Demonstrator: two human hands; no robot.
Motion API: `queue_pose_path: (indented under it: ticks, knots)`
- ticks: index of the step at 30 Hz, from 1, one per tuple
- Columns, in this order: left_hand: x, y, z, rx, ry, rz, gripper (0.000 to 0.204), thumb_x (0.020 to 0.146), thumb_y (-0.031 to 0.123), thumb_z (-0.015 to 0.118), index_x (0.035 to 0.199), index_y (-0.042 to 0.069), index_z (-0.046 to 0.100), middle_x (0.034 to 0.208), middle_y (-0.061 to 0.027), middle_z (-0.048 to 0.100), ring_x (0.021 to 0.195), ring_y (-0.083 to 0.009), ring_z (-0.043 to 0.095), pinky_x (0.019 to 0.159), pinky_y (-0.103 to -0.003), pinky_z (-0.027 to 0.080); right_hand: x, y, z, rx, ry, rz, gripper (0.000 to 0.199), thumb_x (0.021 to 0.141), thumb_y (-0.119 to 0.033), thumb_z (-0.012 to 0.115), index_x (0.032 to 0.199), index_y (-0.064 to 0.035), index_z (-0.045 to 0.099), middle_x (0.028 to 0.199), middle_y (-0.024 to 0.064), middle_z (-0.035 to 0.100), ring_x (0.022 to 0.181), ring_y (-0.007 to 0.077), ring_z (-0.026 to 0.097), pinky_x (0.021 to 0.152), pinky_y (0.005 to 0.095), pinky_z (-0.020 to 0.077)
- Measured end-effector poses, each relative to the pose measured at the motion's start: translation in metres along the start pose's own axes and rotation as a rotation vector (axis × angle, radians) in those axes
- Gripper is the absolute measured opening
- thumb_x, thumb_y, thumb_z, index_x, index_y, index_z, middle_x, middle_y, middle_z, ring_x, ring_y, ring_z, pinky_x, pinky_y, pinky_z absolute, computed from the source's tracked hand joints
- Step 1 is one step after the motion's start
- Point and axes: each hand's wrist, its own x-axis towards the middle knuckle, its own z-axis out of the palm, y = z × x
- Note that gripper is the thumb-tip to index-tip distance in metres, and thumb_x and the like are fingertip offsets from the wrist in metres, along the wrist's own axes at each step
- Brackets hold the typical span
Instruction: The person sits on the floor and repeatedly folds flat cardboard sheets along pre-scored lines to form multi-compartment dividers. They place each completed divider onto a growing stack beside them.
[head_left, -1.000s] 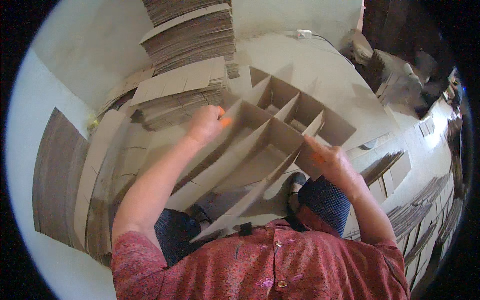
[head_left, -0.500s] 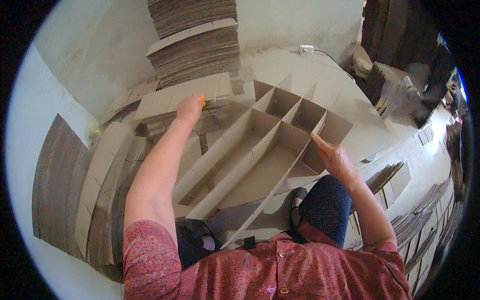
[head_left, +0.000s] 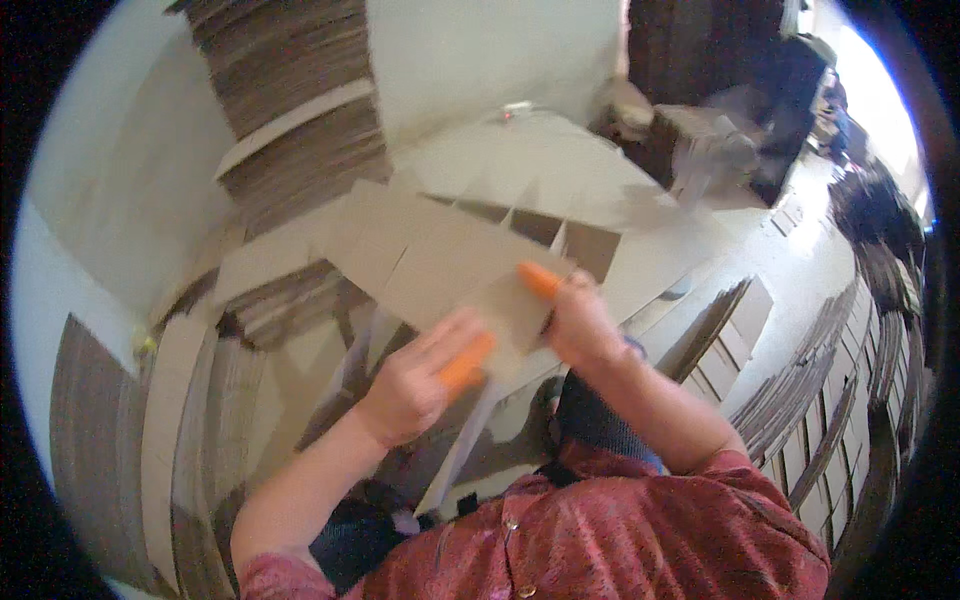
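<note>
A wide, slotted cardboard strip (head_left: 430, 250) is held up in front of me, tilted. My right hand (head_left: 585, 320) grips its right end, an orange finger cover lying on its upper face. At the near edge is my left hand (head_left: 410, 390), blurred, with orange on its finger; its fingers appear closed on the strip. Under and beyond the strip stands a cardboard divider grid (head_left: 592, 247). Only its far cells and some near ends show; the strip and my hands hide the rest.
Tall stacks of flat cardboard (head_left: 295, 95) rise at the back left, with a lower stack (head_left: 290, 300) nearer. More cardboard sheets (head_left: 95, 440) line the left side. Slotted pieces (head_left: 800, 440) lie in rows at the right. A white plug (head_left: 517, 110) sits by the back wall.
My left hand has come back from the low stack toward me, and a cardboard strip now lies between both hands. My right hand has left the grid's edge. The view has shifted right.
</note>
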Motion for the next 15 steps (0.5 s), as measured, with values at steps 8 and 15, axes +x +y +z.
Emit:
queue_pose_path:
  ticks: [8,15]
  knots:
    - [-0.033,-0.11,-0.053,-0.153,0.6,-0.807,0.039,0.08,0.013,0.067,0.114,0.001,0.054,0.087,-0.0054,0.061,0.07,-0.011,0.057,0.062,-0.024,0.048,-0.039,-0.03,-0.035,-0.196,0.128,-0.199,0.022,0.083,-0.012,0.059,0.099,0.0025,0.061,0.085,0.0063,0.065,0.079,0.0114,0.057,0.071,0.0243,0.0452]
    - [-0.064,-0.148,-0.034,-0.546,0.502,-0.927,0.02,0.086,0.011,0.059,0.102,0.0,0.059,0.087,-0.0045,0.062,0.074,-0.0102,0.058,0.064,-0.023,0.048,-0.055,-0.022,-0.016,-0.37,-0.025,-0.116,0.016,0.083,-0.009,0.059,0.094,0.0016,0.062,0.081,0.0088,0.065,0.076,0.0086,0.055,0.067,0.0248,0.0446]
